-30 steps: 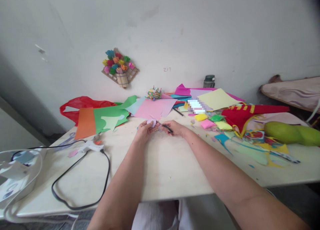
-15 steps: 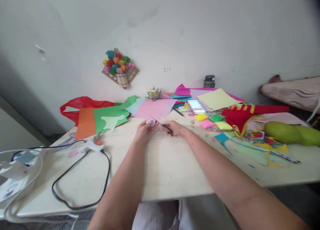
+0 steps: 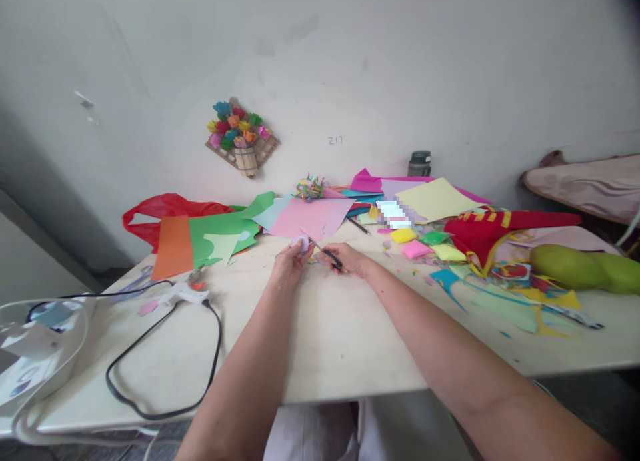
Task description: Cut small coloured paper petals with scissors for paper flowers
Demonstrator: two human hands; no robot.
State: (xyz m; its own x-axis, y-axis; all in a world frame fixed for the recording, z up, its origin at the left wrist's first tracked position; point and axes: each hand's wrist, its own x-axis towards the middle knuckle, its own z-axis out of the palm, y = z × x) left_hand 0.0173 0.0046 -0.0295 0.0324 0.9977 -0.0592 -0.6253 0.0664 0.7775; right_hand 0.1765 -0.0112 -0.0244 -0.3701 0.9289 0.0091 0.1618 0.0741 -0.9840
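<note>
I see left hand [image 3: 289, 263] pinching small pale-lilac paper piece [image 3: 301, 243]; right hand [image 3: 351, 259] gripping black-handled metal scissors [image 3: 331, 258], blades near paper. Both above cream-coloured tabletop [image 3: 350, 341].

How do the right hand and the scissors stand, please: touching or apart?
Touching: in the head view, the right hand grips the black-handled scissors.

The glue gun [image 3: 184, 294] lies on the table [image 3: 350, 354] left of the scissors [image 3: 331, 255], paper sheets [image 3: 310, 216] behind both.
</note>
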